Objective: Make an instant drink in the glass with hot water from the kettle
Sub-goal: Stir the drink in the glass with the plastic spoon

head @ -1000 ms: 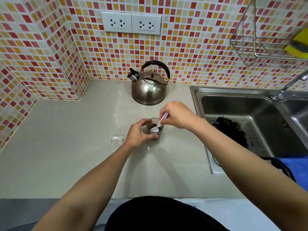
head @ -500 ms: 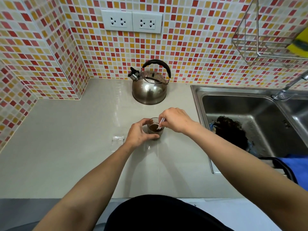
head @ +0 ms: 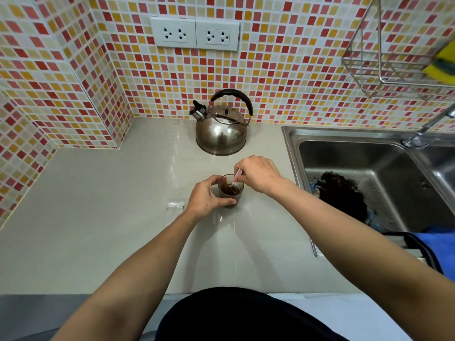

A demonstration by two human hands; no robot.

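A small clear glass (head: 231, 191) with dark brown liquid stands on the beige counter (head: 98, 217). My left hand (head: 208, 198) wraps around the glass from its left side. My right hand (head: 258, 174) pinches a white plastic spoon (head: 236, 176) whose bowl dips into the liquid. The steel kettle (head: 221, 129) with a black handle stands upright behind the glass, near the tiled wall, lid on.
A clear empty sachet (head: 175, 205) lies on the counter left of my left hand. A steel sink (head: 369, 168) with dark debris sits at the right, a tap (head: 428, 126) above it. A wire rack (head: 394, 57) with a yellow sponge hangs top right. Wall sockets (head: 194, 33) sit above the kettle.
The spoon was lifted above the rim a second ago; it has gone down into the liquid and my right hand has dropped closer to the glass. My left hand has stayed on the glass.
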